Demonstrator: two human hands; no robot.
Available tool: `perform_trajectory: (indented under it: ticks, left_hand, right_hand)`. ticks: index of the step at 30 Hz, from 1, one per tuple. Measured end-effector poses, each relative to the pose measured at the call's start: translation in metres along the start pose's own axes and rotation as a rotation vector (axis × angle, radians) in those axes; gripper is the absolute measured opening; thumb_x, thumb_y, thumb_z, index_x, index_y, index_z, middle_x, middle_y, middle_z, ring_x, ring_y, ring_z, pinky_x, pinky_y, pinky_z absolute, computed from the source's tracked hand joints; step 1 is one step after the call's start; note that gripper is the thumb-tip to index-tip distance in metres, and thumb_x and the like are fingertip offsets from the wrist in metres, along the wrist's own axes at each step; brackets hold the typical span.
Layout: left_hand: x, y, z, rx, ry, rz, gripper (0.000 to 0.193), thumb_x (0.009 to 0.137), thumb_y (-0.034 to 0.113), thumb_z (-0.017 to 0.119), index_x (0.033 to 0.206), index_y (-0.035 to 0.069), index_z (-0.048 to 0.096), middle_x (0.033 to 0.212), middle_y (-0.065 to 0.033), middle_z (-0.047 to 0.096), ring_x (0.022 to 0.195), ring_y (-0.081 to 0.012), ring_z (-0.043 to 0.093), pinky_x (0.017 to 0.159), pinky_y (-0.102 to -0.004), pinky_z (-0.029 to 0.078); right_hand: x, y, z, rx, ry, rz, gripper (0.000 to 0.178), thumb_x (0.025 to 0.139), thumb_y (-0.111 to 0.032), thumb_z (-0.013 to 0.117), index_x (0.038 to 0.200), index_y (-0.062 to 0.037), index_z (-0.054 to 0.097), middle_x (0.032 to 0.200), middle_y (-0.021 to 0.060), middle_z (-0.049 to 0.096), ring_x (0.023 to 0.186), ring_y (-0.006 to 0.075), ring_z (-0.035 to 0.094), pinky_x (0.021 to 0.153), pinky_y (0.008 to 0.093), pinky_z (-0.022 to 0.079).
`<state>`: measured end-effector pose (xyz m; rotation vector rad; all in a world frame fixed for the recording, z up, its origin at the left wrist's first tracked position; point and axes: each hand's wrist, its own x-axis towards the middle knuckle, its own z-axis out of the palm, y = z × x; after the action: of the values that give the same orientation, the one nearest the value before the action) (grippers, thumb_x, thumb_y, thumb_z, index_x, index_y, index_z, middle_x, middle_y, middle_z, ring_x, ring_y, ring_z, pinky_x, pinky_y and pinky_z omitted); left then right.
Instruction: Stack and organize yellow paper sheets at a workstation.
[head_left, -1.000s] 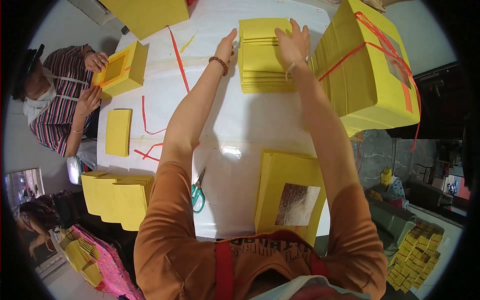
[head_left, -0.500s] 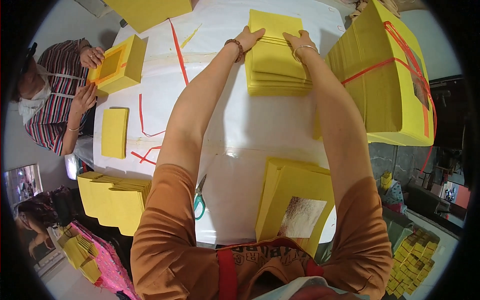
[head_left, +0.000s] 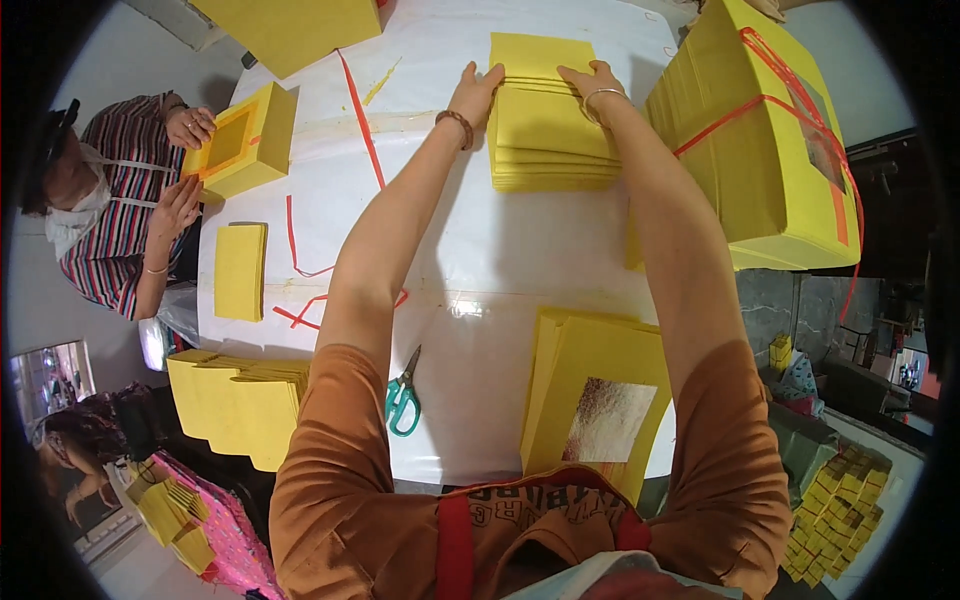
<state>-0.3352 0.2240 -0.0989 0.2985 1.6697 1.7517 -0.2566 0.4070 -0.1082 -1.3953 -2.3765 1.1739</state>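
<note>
- Our left hand [head_left: 473,98] and right hand [head_left: 604,90], apart, flank the yellow stack [head_left: 550,125]; grip, we cannot tell.
- It's towards 1 o'clock on the worktop [head_left: 460,240].
- Likely we're squaring it; next calls for even side pressure.

On the white desk [head_left: 470,390], a rectangular yellow stack [head_left: 554,122] lies left of a tall yellow ribbon-tied bundle [head_left: 715,165] and beyond green-handled metal scissors [head_left: 406,381].

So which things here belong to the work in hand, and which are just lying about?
In hand:
Layered yellow stack, with the left hand and right hand at its sides

Apparently just lying about:
Green-handled scissors
Red ribbon
Yellow pile with a silvery panel
Red-tied yellow bundle
</note>
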Motion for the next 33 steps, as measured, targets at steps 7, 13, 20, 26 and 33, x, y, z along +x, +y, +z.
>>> perform_trajectory:
  ticks: [7, 13, 20, 26, 33]
  left_hand:
    - [-0.083, -0.013, 0.013, 1.458, -0.005, 1.187, 0.062, 0.077, 0.048, 0.059, 0.128, 0.017, 0.044, 0.133, -0.0136, 0.038, 0.118, -0.0347, 0.039, 0.095, -0.0433, 0.035]
    - [-0.084, -0.040, 0.011, 1.300, -0.166, 0.895, 0.058, 0.077, 0.036, 0.064, 0.129, 0.021, 0.043, 0.125, -0.0169, 0.039, 0.118, -0.0337, 0.036, 0.084, -0.0490, 0.039]
    - [-0.093, -0.070, 0.012, 1.415, 0.019, 1.014, 0.057, 0.077, 0.023, 0.063, 0.128, 0.015, 0.040, 0.128, -0.0197, 0.037, 0.120, -0.0335, 0.035, 0.078, -0.0467, 0.043]
    - [-0.079, -0.061, 0.002, 1.566, -0.053, 1.048, 0.055, 0.078, 0.010, 0.056, 0.129, 0.011, 0.037, 0.127, -0.0202, 0.037, 0.120, -0.0340, 0.036, 0.058, -0.0365, 0.049]
    - [-0.088, -0.046, 0.006, 1.585, -0.104, 0.929, 0.058, 0.077, 0.013, 0.057, 0.131, 0.012, 0.035, 0.130, -0.0193, 0.035, 0.122, -0.0323, 0.035, 0.071, -0.0454, 0.048]
  right_hand:
    - [0.005, -0.001, -0.008, -0.127, -0.060, -0.027, 0.090, 0.064, -0.057, 0.065, 0.133, -0.0083, 0.035, 0.126, 0.0164, 0.047, 0.113, 0.0288, 0.049, 0.093, 0.0369, 0.040]
    - [0.000, 0.006, -0.005, -0.095, -0.042, -0.085, 0.092, 0.065, -0.056, 0.066, 0.133, -0.0037, 0.033, 0.122, 0.0188, 0.051, 0.109, 0.0281, 0.052, 0.090, 0.0341, 0.042]
    - [-0.006, 0.015, 0.003, 0.018, -0.077, -0.057, 0.093, 0.067, -0.059, 0.063, 0.137, -0.0098, 0.025, 0.125, 0.0207, 0.048, 0.114, 0.0319, 0.047, 0.093, 0.0365, 0.039]
    - [-0.009, 0.005, -0.003, -0.082, -0.041, -0.027, 0.094, 0.066, -0.061, 0.061, 0.137, -0.0099, 0.028, 0.122, 0.0199, 0.050, 0.115, 0.0326, 0.047, 0.094, 0.0371, 0.038]
    - [-0.030, -0.023, -0.013, -0.211, 0.033, 0.035, 0.089, 0.065, -0.059, 0.062, 0.137, -0.0179, 0.031, 0.139, 0.0193, 0.029, 0.120, 0.0319, 0.042, 0.096, 0.0425, 0.037]
